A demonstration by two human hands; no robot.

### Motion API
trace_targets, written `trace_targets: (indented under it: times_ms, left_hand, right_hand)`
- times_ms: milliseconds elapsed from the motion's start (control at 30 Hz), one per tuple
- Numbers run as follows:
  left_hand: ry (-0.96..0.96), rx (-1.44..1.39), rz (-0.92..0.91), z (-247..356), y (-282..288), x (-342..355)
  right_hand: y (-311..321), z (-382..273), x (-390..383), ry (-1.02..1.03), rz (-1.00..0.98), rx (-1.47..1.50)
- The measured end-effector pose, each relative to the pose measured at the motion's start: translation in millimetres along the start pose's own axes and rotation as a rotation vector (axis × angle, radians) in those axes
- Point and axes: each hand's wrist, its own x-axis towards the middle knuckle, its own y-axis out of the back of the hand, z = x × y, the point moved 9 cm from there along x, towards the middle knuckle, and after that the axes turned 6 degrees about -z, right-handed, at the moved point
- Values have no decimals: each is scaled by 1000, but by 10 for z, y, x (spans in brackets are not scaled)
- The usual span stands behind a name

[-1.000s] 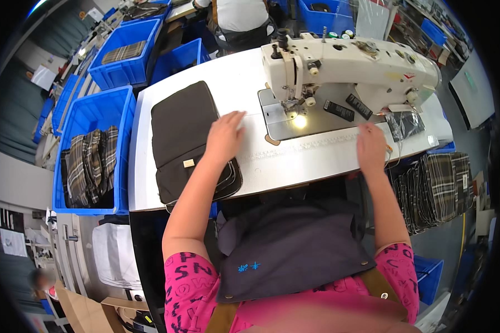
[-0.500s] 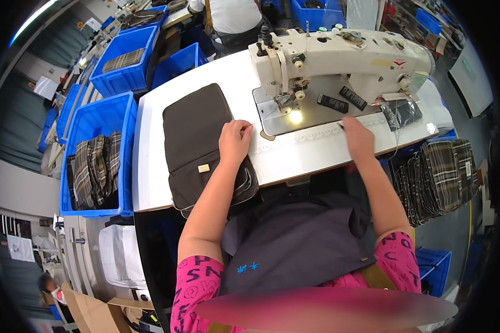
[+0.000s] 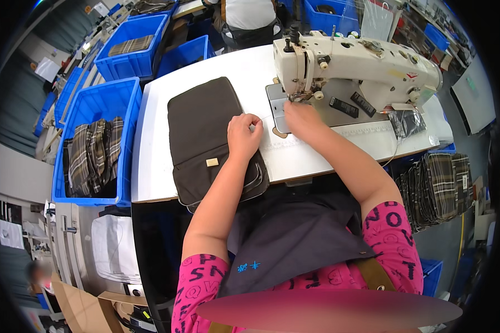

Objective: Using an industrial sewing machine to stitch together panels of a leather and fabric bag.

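Note:
A dark brown padded fabric piece [image 3: 203, 108] with a small beige label [image 3: 211, 162] lies flat on the white table [image 3: 155, 111]. My left hand [image 3: 244, 136] is at its right edge, fingertips pinched on something too fine to make out, perhaps thread. My right hand [image 3: 303, 119] is at the needle area of the white sewing machine [image 3: 383, 75], over the metal plate [image 3: 276, 108], fingers curled and mostly hidden, their contents unseen. Two dark strips [image 3: 344, 107] lie on the machine bed, a clear-wrapped dark packet [image 3: 406, 123] at its right. A printed ruler [image 3: 350, 131] runs along the tabletop.
A blue bin [image 3: 66, 188] of plaid pieces [image 3: 91, 155] is left of the table, more bins [image 3: 122, 66] behind it. Stacked plaid pieces [image 3: 436, 188] hang at the right below tabletop height. A co-worker in white [image 3: 244, 16] sits beyond the table. An open cardboard box [image 3: 78, 302] is lower left.
My right hand has moved left from the right part of the ruler to the needle area. My left hand's fingers have curled from more extended into a pinch beside the fabric piece.

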Motion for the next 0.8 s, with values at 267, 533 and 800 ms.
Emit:
trace_targets:
  times_ms: [267,533,800]
  left_hand:
    - [-50,-21,20,-16,21,-24]
    - [-115,-37,-126,250,-188,-41]
    - [-125,-38,-184,497,-467,-5]
  right_hand:
    - [72,168,-116,-72,-115,-55]
    - [286,1462,-1420,-382,58,-158]
    - [552,2042,-1802,-256,232,-316]
